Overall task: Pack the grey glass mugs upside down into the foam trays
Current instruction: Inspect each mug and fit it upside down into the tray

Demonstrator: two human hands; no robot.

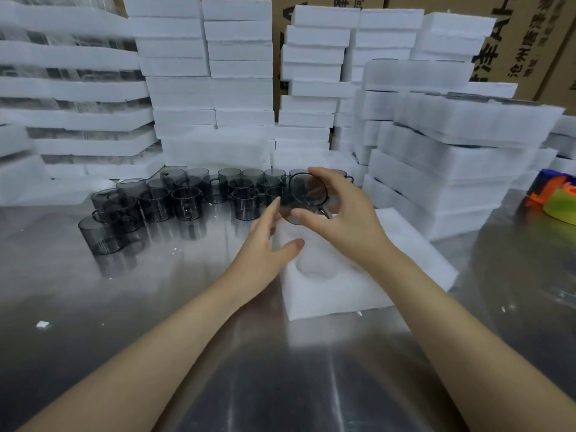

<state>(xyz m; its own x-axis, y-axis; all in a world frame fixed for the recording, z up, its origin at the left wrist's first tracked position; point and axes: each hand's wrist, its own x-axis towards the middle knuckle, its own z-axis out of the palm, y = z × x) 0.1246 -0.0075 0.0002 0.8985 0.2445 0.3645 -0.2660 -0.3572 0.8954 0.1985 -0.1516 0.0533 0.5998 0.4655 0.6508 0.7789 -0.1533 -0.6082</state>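
My right hand (pixel 339 210) grips a grey glass mug (pixel 304 196), tilted on its side in the air above the far end of a white foam tray (pixel 358 288). The tray lies on the steel table and shows round hollows with nothing in them. Beside the mug hovers my left hand (pixel 268 244), its straight fingertips touching the mug's left side and its thumb over the tray's left edge. Several more grey mugs (pixel 187 204) stand upright in a cluster on the table to the left and behind.
Tall stacks of white foam trays (pixel 452 169) rise at the right, with further foam stacks (pixel 212 88) along the back and left. Cardboard boxes (pixel 530 42) stand behind them. A bright orange, green and blue object (pixel 558 198) lies at the right edge. Foam crumbs dot the table.
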